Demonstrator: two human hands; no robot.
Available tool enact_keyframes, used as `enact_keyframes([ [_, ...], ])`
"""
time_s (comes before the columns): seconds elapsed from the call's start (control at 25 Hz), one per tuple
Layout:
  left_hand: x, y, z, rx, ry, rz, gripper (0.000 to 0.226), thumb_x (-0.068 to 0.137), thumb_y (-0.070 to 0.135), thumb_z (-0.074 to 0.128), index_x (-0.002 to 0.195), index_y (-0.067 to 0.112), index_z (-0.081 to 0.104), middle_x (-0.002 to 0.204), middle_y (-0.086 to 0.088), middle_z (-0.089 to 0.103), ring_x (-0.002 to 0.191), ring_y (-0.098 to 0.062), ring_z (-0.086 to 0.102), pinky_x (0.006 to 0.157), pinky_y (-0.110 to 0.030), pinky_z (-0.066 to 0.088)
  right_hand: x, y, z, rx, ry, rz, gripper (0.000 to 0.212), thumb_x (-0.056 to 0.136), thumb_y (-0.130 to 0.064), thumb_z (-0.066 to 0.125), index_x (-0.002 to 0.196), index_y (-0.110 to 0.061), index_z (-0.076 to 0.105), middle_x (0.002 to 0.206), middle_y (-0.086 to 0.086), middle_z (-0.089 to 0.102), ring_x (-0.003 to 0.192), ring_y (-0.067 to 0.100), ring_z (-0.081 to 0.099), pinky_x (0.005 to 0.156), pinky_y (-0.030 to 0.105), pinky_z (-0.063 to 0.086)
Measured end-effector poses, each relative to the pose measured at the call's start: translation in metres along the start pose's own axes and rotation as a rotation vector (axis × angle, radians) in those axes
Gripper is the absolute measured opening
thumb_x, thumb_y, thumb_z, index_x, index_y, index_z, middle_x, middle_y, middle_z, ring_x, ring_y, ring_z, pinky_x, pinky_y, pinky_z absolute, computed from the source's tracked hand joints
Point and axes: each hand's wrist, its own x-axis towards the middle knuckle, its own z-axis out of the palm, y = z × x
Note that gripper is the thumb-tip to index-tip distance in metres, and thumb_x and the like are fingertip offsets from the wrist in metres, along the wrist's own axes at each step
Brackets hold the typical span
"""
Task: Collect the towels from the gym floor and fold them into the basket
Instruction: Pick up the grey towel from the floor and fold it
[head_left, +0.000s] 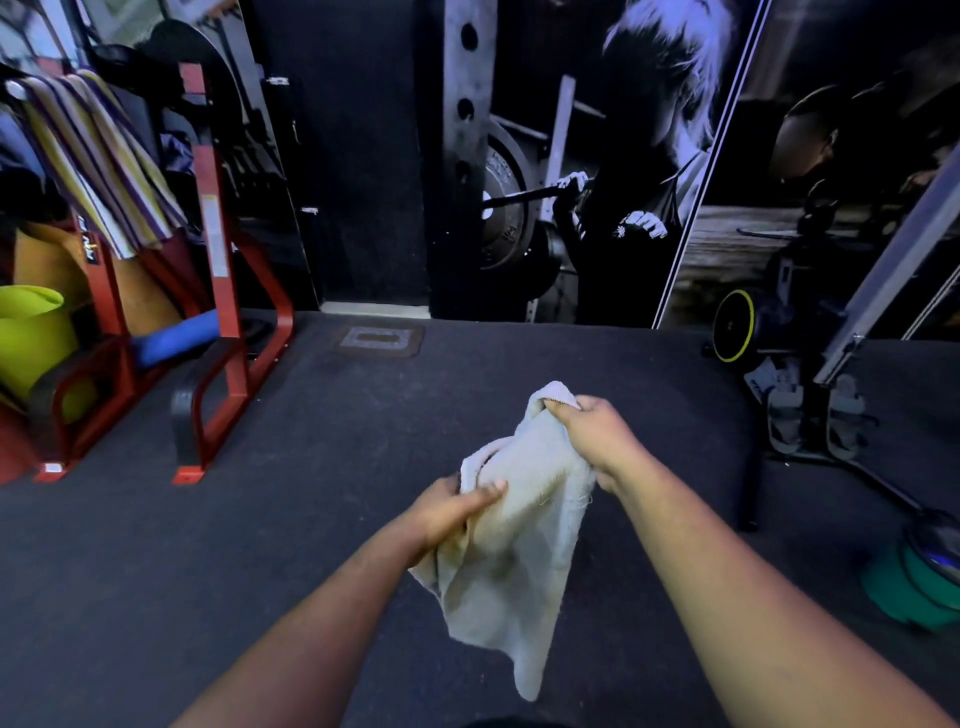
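A pale, off-white towel (519, 551) hangs in the air in front of me, above the dark gym floor. My left hand (457, 506) grips its lower left edge, thumb pressed across the cloth. My right hand (592, 434) pinches the upper corner, held higher and further away. The rest of the towel droops loosely below both hands. A striped towel (104, 156) in yellow, purple and white hangs over the red rack at the far left. A lime-green basket (31, 343) stands on the floor at the left edge, behind the rack's feet.
A red metal rack (218, 291) with black feet stands at the left, with a blue roll (171, 338) behind it. An exercise machine (810, 395) with a yellow-rimmed wheel stands at the right. A green object (909, 587) lies at the right edge. A mural wall lies ahead.
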Motion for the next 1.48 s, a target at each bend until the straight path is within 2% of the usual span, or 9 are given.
enact_keyframes([
  [0.24, 0.011, -0.007, -0.007, 0.067, 0.125, -0.131, 0.032, 0.078, 0.035, 0.061, 0.099, 0.012, 0.071, 0.095, -0.006, 0.076, 0.088, -0.023, 0.072, 0.084, -0.039, 0.060, 0.001, 0.002, -0.004, 0.107, -0.037, 0.035, 0.038, 0.091, -0.036, 0.068, 0.096, 0.001, 0.062, 0.084, 0.009, 0.062, 0.075, 0.022, 0.059, 0.069, 0.037, 0.047],
  [0.4, 0.004, -0.009, -0.018, 0.160, -0.005, -0.148, 0.013, 0.079, 0.028, 0.055, 0.075, 0.016, 0.058, 0.071, -0.001, 0.056, 0.062, -0.016, 0.051, 0.058, -0.027, 0.039, -0.005, -0.008, -0.007, 0.181, -0.081, 0.096, 0.023, 0.091, -0.028, 0.072, 0.096, -0.006, 0.065, 0.092, 0.015, 0.072, 0.077, 0.026, 0.068, 0.073, 0.040, 0.055],
  [0.6, 0.002, 0.003, -0.014, -0.499, -0.032, -0.010, 0.024, 0.079, 0.001, 0.046, 0.093, 0.012, 0.062, 0.075, -0.009, 0.057, 0.059, -0.019, 0.054, 0.053, -0.027, 0.042, -0.010, 0.002, -0.029, 0.754, -0.305, 0.041, 0.051, 0.089, -0.041, 0.070, 0.129, -0.010, 0.063, 0.109, 0.010, 0.070, 0.091, 0.022, 0.064, 0.089, 0.041, 0.047],
  [0.68, 0.003, 0.013, -0.011, -0.611, -0.097, 0.086, 0.047, 0.080, -0.012, 0.038, 0.113, 0.007, 0.066, 0.084, -0.011, 0.068, 0.069, -0.021, 0.065, 0.057, -0.027, 0.054, -0.024, 0.032, -0.021, 0.477, -0.371, 0.059, 0.031, 0.098, -0.040, 0.059, 0.119, -0.019, 0.067, 0.091, -0.005, 0.071, 0.078, 0.010, 0.059, 0.076, 0.030, 0.043],
  [0.8, 0.012, 0.025, -0.007, -0.635, -0.127, 0.201, 0.057, 0.071, -0.010, 0.045, 0.122, 0.006, 0.061, 0.096, -0.016, 0.066, 0.081, -0.022, 0.064, 0.066, -0.029, 0.055, -0.035, 0.082, 0.001, 0.095, -0.325, 0.068, 0.012, 0.099, -0.011, 0.060, 0.097, -0.014, 0.071, 0.084, -0.001, 0.075, 0.079, 0.014, 0.063, 0.061, 0.019, 0.048],
  [1.04, 0.026, 0.001, -0.040, -0.462, -0.071, 0.072, 0.021, 0.092, 0.014, 0.070, 0.113, 0.016, 0.068, 0.105, -0.008, 0.075, 0.098, -0.026, 0.071, 0.089, -0.043, 0.055, -0.020, 0.062, -0.010, 0.438, -0.074, 0.017, 0.015, 0.102, -0.013, 0.056, 0.111, -0.011, 0.067, 0.098, 0.006, 0.077, 0.085, 0.015, 0.071, 0.065, 0.024, 0.057],
  [1.16, 0.027, -0.015, -0.035, -0.240, -0.131, -0.044, 0.024, 0.085, 0.027, 0.079, 0.095, 0.006, 0.072, 0.092, -0.011, 0.073, 0.077, -0.019, 0.069, 0.073, -0.032, 0.056, -0.017, 0.055, -0.015, 0.650, -0.144, -0.005, 0.022, 0.102, -0.018, 0.054, 0.119, -0.007, 0.063, 0.110, 0.010, 0.075, 0.096, 0.017, 0.072, 0.079, 0.029, 0.060],
  [1.36, 0.037, 0.012, -0.050, -0.608, 0.022, 0.161, 0.026, 0.098, 0.020, 0.062, 0.115, 0.000, 0.067, 0.106, -0.017, 0.073, 0.088, -0.022, 0.069, 0.076, -0.033, 0.056, -0.021, 0.083, -0.020, 0.216, -0.272, 0.040, 0.018, 0.095, -0.010, 0.066, 0.112, -0.011, 0.072, 0.105, 0.003, 0.078, 0.096, 0.016, 0.071, 0.074, 0.019, 0.056],
  [1.48, 0.035, -0.004, -0.037, -0.280, -0.016, 0.108, 0.026, 0.088, 0.023, 0.075, 0.109, 0.007, 0.071, 0.103, -0.017, 0.076, 0.086, -0.025, 0.069, 0.080, -0.042, 0.057, -0.015, 0.072, -0.021, 0.370, -0.098, 0.027, 0.021, 0.096, -0.015, 0.066, 0.112, -0.003, 0.072, 0.107, 0.015, 0.076, 0.098, 0.026, 0.073, 0.082, 0.032, 0.060],
])
